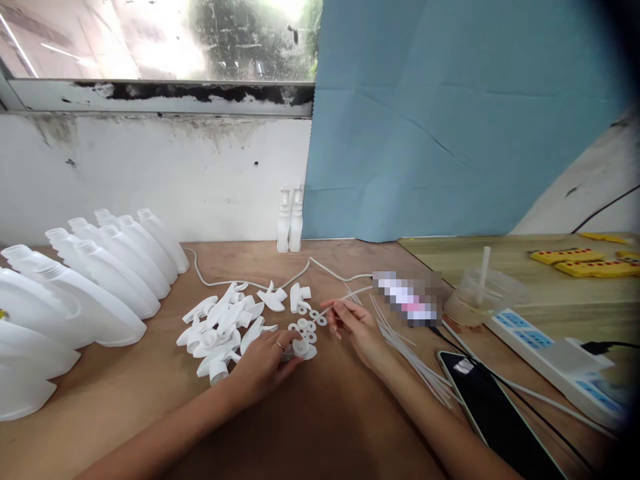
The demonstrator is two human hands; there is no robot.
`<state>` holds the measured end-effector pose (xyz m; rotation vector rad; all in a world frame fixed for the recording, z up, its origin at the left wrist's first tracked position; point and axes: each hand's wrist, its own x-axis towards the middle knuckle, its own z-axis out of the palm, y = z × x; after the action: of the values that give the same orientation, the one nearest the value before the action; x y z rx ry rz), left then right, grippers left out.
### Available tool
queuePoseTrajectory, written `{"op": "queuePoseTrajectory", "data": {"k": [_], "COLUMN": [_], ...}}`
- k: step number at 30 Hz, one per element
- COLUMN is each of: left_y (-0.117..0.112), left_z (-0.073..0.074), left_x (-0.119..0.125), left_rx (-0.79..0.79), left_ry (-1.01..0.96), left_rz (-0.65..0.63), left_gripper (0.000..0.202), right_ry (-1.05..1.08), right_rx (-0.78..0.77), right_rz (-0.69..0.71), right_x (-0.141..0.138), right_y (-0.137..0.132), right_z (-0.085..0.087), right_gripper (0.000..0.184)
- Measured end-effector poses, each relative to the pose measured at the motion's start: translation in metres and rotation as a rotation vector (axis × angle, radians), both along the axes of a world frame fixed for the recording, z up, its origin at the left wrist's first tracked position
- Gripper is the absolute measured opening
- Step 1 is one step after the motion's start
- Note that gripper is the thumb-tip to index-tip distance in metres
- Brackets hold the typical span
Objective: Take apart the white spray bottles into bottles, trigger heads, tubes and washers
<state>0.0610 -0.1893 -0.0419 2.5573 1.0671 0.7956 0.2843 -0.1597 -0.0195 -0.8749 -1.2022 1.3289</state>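
My left hand (pixel 263 363), with a ring on one finger, is closed around a white trigger spray head (pixel 301 348) low over the table. The round underside of that spray head faces up. In a pinch, my right hand (pixel 359 331) holds a thin white tube (pixel 324 312), one end pointing left above the washers. Several flat white washers (pixel 306 325) lie between the two hands. Left of them is a heap of white spray heads (pixel 220 327), partly behind my left hand. More thin tubes (pixel 400 350) lie in a loose bundle beside my right forearm.
White bottles (pixel 100 280) stand in rows at the left. Two small spray bottles (pixel 290 223) are by the wall. At the right are a blurred-out device (pixel 409 300), a plastic cup (pixel 473 300) with a straw, a power strip (pixel 545 360), a phone (pixel 493 413) and cables.
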Motion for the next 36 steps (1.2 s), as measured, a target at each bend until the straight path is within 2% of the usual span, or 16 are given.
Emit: {"op": "queuePoseTrajectory", "data": {"k": [3,8,18,24,31,36], "left_y": [0.001,0.003,0.005,0.006,0.008,0.008], "left_z": [-0.001,0.0,-0.003,-0.004,-0.003,-0.001], "left_x": [0.0,-0.001,-0.002,-0.001,0.0,0.0], "left_rx": [-0.03,-0.045,-0.007,0.008,-0.04,-0.054], "left_ry": [-0.034,-0.038,-0.044,-0.068,-0.066,-0.078], "left_rz": [0.016,-0.027,-0.025,-0.027,-0.004,-0.016], "left_gripper": [0.041,0.039,0.04,0.04,0.033,0.033], "right_ry": [-0.108,-0.213,-0.444,-0.616,-0.747,-0.71], "right_rx": [0.051,0.109,0.387,0.617,0.664,0.551], "right_rz": [0.037,0.092,0.118,0.065,0.1,0.097], "right_x": [-0.011,-0.022,-0.022,-0.027,-0.037,-0.037], "right_y": [-0.008,-0.017,-0.018,-0.018,-0.02,-0.016], "right_z": [-0.004,-0.008,-0.01,-0.01,-0.007,-0.008], "right_gripper": [0.032,0.034,0.024,0.012,0.019,0.014]}}
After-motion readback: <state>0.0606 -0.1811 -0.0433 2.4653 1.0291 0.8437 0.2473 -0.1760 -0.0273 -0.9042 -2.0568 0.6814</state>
